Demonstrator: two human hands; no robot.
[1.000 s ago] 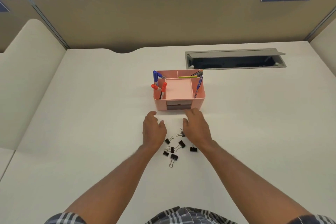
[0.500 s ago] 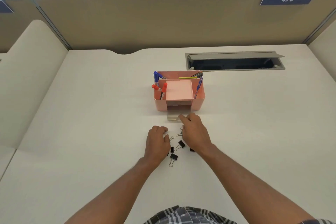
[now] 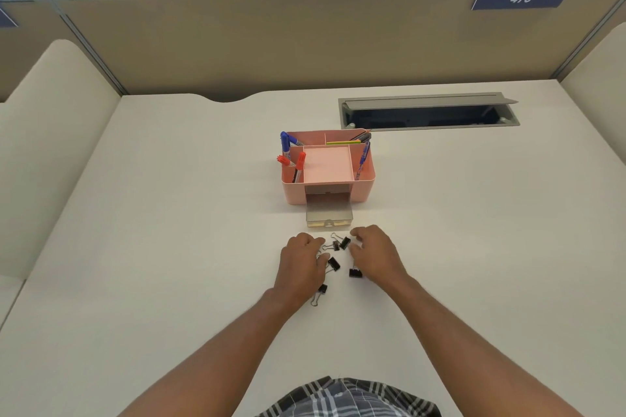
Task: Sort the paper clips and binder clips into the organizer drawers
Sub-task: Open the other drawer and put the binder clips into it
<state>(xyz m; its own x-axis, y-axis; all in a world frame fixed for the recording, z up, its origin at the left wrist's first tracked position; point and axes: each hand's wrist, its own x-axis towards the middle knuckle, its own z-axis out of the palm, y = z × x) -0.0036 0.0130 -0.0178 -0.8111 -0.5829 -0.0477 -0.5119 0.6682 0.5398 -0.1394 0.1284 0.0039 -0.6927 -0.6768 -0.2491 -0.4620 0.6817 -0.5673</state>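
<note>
A pink organizer [image 3: 294,191] stands mid-desk with its clear lower drawer [image 3: 329,214] pulled out toward me. Several black binder clips [image 3: 333,263] lie scattered on the desk just in front of the drawer, between my hands. My left hand [image 3: 301,267] rests palm down at their left, fingers curled over some clips; whether it grips one is hidden. At their right, my right hand [image 3: 376,256] hovers with fingers apart, its fingertips beside a clip [image 3: 345,242]. No paper clips are visible.
Blue and red markers [image 3: 286,149] and pens stand in the organizer's top compartments. An open grey cable tray [image 3: 428,111] is sunk into the desk behind it on the right. Partition walls [image 3: 305,44] enclose the desk at the back and both sides.
The drawer has been pulled out of the organizer. My right hand has drawn back from the drawer front to the clips. My left hand has moved back onto the clips.
</note>
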